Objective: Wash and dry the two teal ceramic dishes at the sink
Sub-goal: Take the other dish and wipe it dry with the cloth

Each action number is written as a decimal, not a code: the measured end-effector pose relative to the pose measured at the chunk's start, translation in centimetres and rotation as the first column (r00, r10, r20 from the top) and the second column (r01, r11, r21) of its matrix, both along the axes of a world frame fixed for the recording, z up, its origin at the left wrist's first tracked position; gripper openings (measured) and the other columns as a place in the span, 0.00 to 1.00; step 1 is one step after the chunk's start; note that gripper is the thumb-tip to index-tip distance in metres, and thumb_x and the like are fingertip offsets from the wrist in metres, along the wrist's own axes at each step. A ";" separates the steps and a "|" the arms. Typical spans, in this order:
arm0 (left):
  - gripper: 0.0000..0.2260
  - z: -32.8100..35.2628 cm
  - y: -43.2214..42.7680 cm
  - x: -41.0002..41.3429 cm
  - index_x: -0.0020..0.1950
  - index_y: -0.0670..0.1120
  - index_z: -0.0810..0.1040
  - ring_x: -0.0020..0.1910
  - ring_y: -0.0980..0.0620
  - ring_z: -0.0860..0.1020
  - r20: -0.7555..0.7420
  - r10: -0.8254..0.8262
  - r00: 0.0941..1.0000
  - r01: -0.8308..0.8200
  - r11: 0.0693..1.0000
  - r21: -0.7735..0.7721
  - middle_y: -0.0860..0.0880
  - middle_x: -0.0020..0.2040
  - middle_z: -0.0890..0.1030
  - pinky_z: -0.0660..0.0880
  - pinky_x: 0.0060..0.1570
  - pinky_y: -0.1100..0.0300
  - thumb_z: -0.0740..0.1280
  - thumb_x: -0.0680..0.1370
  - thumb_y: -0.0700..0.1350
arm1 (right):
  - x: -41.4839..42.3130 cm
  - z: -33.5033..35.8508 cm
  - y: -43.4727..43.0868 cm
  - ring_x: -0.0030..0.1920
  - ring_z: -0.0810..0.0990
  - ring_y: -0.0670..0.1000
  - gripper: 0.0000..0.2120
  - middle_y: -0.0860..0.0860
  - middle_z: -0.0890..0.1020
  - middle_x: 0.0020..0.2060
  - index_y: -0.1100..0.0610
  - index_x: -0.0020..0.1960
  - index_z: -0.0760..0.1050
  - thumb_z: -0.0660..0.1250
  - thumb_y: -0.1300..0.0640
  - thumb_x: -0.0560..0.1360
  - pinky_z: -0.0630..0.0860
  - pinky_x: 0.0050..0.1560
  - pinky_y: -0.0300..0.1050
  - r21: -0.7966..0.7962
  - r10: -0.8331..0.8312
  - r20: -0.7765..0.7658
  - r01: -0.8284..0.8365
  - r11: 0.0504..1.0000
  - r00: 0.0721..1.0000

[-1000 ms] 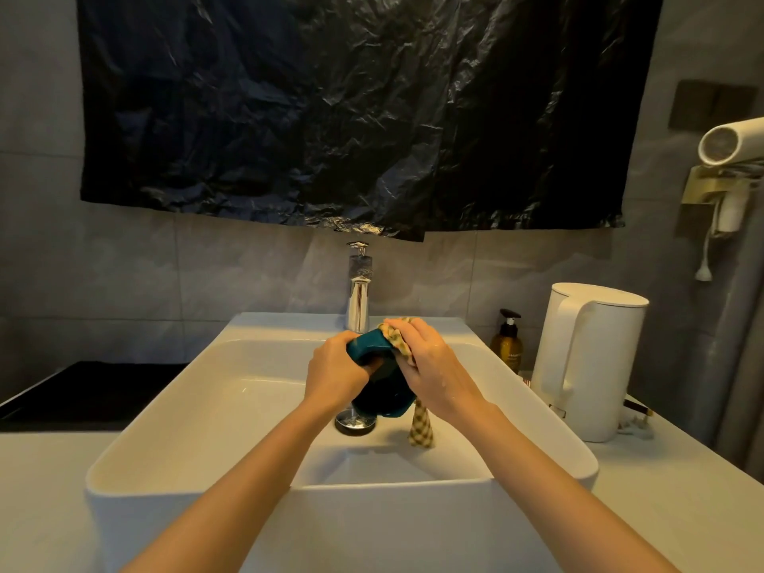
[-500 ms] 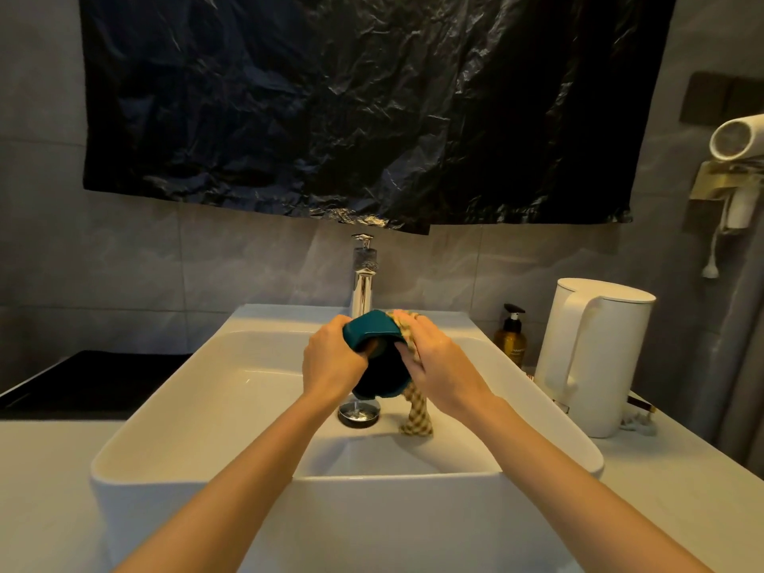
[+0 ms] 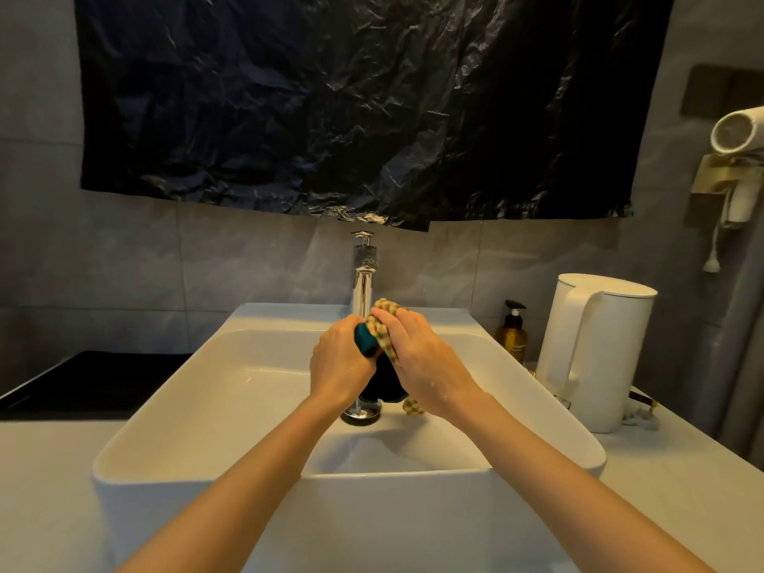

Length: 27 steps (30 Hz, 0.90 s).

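In the head view, a teal dish (image 3: pixel 365 342) is held above the middle of the sink (image 3: pixel 206 399). The grip of the left hand (image 3: pixel 341 366) is closed round the dish's left edge. The grip of the right hand (image 3: pixel 417 359) is closed on a checked cloth (image 3: pixel 383 332), which is pressed against the dish. A white kettle (image 3: pixel 595 353) is seen right of the sink.

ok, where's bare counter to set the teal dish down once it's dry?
Widest bare patch: the counter left of the sink, bordered behind by the black panel. Second: the counter right of the sink, nearer than the kettle. Inside the sink, the floor left of the drain is bare. Crowded: back right, where kettle, soap bottle and small bits sit close together.
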State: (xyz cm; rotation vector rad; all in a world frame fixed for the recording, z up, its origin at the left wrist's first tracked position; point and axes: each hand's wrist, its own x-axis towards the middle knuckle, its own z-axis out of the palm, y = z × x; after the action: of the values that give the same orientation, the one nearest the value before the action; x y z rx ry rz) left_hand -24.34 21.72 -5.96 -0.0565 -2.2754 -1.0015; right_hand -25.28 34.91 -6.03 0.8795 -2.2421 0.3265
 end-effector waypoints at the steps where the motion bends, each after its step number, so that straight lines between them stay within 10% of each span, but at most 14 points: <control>1: 0.14 0.0 0.0 -0.1 0.57 0.46 0.75 0.49 0.48 0.77 0.001 0.008 1.000 -0.008 1.000 0.002 0.47 0.51 0.80 0.74 0.47 0.58 0.71 0.73 0.43 | -0.1 0.1 0.0 0.68 0.67 0.54 0.25 0.55 0.68 0.70 0.57 0.74 0.59 0.61 0.60 0.79 0.67 0.67 0.48 -0.024 0.001 0.018 -0.001 1.000 1.000; 6: 0.14 0.4 -1.0 -0.8 0.57 0.44 0.75 0.48 0.47 0.77 0.045 0.060 0.997 -0.069 0.968 0.242 0.45 0.51 0.80 0.76 0.48 0.54 0.71 0.72 0.40 | 0.1 0.1 0.4 0.63 0.72 0.52 0.22 0.53 0.69 0.67 0.55 0.74 0.57 0.56 0.57 0.81 0.70 0.64 0.43 -0.248 0.050 0.228 0.008 0.969 0.972; 12: 0.13 0.0 -0.2 -0.5 0.55 0.45 0.75 0.45 0.51 0.75 0.019 -0.039 0.999 0.037 0.994 0.106 0.50 0.46 0.78 0.73 0.45 0.59 0.72 0.73 0.44 | 0.0 0.1 0.3 0.67 0.68 0.54 0.25 0.56 0.68 0.69 0.58 0.74 0.59 0.61 0.62 0.79 0.64 0.69 0.44 -0.123 0.039 0.045 -0.033 0.992 0.998; 22: 0.14 0.2 -0.5 -0.9 0.59 0.44 0.73 0.47 0.50 0.75 0.034 -0.043 0.998 0.031 0.952 0.304 0.49 0.48 0.77 0.74 0.48 0.59 0.70 0.74 0.39 | 0.6 -0.5 -0.3 0.59 0.68 0.44 0.22 0.50 0.66 0.67 0.53 0.73 0.55 0.56 0.57 0.81 0.65 0.59 0.33 -0.433 0.118 0.300 0.025 0.901 0.947; 27: 0.15 0.2 0.1 -0.7 0.58 0.46 0.73 0.51 0.49 0.76 0.076 -0.193 0.978 0.160 0.935 0.316 0.48 0.51 0.78 0.74 0.48 0.60 0.71 0.73 0.40 | -0.1 -0.2 0.6 0.60 0.73 0.51 0.20 0.53 0.72 0.62 0.54 0.70 0.62 0.61 0.56 0.80 0.74 0.58 0.40 -0.375 -0.015 0.177 0.082 0.923 0.984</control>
State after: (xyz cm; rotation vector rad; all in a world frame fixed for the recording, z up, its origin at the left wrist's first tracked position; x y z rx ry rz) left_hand -25.01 21.80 -5.76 -0.0791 -2.2086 -1.4777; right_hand -25.37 35.46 -6.19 0.6041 -2.2399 0.8126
